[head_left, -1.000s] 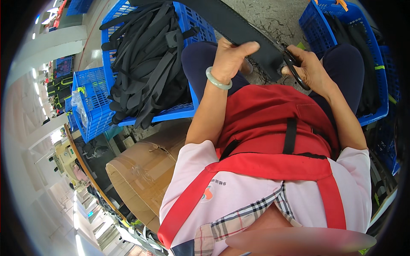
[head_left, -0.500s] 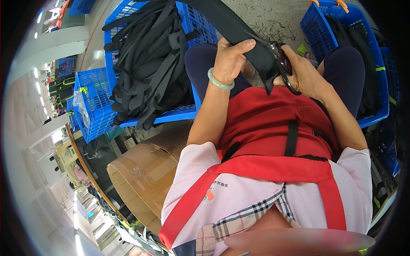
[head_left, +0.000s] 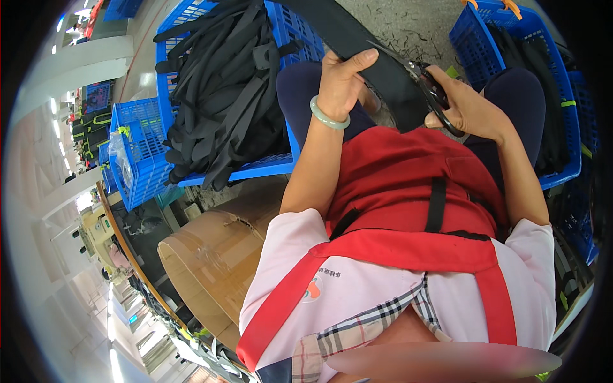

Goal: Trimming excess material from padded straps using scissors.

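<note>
Workshop: big bright place, chunky white pillar (head_left: 83,67) off to the left, grey concrete floor (head_left: 399,19) littered with dark trimmings
Left crate: blue slatted plastic crate (head_left: 252,171) heaped with floppy black fabric straps (head_left: 223,102), big brown cardboard box (head_left: 217,255) nearer the body
Left hand: bare left hand (head_left: 341,83), pale green bangle (head_left: 331,120) on the wrist, gripping the edge of a wide, flat black strip with stitching (head_left: 399,92); thumb on top, fingers mostly tucked behind
The strip: slants between both hands, lower end just beyond the bright red apron (head_left: 408,172); looks light, soft and bendy with some body, probably not fragile or slippery. I'd pinch it by the edge, well clear of the blades
Right hand: bare right hand (head_left: 469,105) curled around black-handled metal scissors (head_left: 414,70), blades lying along the strip's far edge; can't tell how far they're parted
Right crate: another blue plastic crate (head_left: 476,48), more dark pieces (head_left: 536,60) inside
</note>
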`<state>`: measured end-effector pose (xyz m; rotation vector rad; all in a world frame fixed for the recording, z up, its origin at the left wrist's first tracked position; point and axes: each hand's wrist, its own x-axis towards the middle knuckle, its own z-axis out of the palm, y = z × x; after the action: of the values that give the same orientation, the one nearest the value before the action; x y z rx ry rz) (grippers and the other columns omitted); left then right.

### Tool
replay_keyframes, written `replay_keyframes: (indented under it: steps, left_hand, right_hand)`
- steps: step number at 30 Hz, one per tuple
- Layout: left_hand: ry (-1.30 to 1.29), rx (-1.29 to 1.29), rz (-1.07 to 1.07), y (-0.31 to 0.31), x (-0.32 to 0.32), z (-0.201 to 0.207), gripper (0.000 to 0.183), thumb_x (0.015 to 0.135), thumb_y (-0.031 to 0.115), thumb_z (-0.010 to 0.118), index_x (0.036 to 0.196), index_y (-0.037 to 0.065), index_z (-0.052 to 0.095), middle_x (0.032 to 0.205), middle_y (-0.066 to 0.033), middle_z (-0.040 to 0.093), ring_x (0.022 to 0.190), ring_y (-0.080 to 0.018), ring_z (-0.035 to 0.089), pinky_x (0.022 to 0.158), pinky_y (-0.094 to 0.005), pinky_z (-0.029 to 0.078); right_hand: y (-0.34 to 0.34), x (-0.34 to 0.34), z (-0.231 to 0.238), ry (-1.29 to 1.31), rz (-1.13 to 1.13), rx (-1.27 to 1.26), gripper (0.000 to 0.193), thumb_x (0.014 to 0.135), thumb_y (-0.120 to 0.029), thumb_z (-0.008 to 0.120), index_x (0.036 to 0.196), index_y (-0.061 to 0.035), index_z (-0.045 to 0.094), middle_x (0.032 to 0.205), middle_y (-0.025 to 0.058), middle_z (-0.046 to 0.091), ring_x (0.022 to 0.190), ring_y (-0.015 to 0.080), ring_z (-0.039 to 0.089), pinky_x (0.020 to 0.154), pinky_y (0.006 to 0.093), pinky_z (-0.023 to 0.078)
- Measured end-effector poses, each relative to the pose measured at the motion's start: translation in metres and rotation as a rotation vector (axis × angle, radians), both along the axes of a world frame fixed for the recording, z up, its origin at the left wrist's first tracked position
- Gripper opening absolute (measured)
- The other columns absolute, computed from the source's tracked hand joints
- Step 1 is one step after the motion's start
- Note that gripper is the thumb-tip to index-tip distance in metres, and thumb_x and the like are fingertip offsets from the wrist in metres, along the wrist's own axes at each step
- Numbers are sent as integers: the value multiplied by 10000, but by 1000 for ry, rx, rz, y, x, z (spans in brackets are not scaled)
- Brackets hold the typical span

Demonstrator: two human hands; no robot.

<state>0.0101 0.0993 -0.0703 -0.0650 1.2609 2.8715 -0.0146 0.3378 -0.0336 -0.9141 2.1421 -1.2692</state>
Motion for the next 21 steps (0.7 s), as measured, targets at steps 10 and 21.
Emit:
replay_keyframes:
  steps: [10, 21]
  left_hand:
    - [-43, 87, -46, 7, 5, 0, 161, 827, -51, 679, 962, 37, 683, 923, -44, 691, 850, -161, 660, 800, -308, 532]
    - [-58, 83, -14, 2, 3, 2, 172, 817, -68, 677, 945, 46, 683, 914, -38, 691, 820, -143, 657, 773, -298, 537]
  right_hand:
    - [-12, 12, -9, -92, -146, 90, 581, 789, -460, 737, 982, 43, 520, 689, 184, 552, 628, 285, 537, 614, 378, 440]
    - [-13, 16, -17, -87, -236, -18, 538, 791, -402, 756, 1009, 39, 537, 687, 139, 530, 635, 191, 487, 610, 328, 434]
